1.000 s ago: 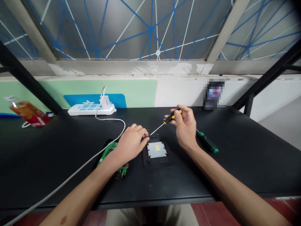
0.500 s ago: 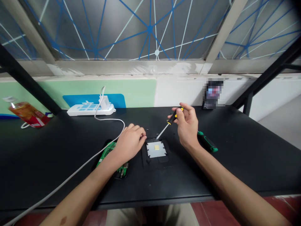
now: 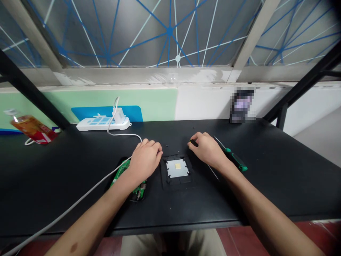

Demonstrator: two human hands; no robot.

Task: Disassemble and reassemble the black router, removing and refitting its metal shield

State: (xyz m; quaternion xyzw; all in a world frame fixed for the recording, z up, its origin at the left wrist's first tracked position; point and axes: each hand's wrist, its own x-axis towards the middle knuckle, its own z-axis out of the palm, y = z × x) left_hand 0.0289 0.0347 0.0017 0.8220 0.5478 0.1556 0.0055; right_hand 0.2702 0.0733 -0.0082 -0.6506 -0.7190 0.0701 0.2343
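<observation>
My right hand [image 3: 205,147] is closed on the black and yellow handle of a screwdriver [image 3: 194,142], whose shaft comes out below the palm toward the front right. My left hand [image 3: 146,156] is closed above the green circuit board [image 3: 137,190], with its fingertips near the black frame; whether it pinches anything is too small to tell. Between my hands, a silver plate with a pale yellow square [image 3: 177,168] lies in the black frame [image 3: 174,181]. Right of it, partly behind my right hand, lies a green and black screwdriver [image 3: 237,160].
A white cable [image 3: 87,195] crosses the black table [image 3: 53,177] from a white power strip [image 3: 103,123]. An orange drink bottle [image 3: 34,128] leans at the far left. A blurred upright device [image 3: 241,106] stands at the back right. Small screws [image 3: 178,150] lie behind the frame.
My right hand has moved down to the table, and its screwdriver has swung from pointing at the frame's back edge to pointing front right. My left hand has barely shifted.
</observation>
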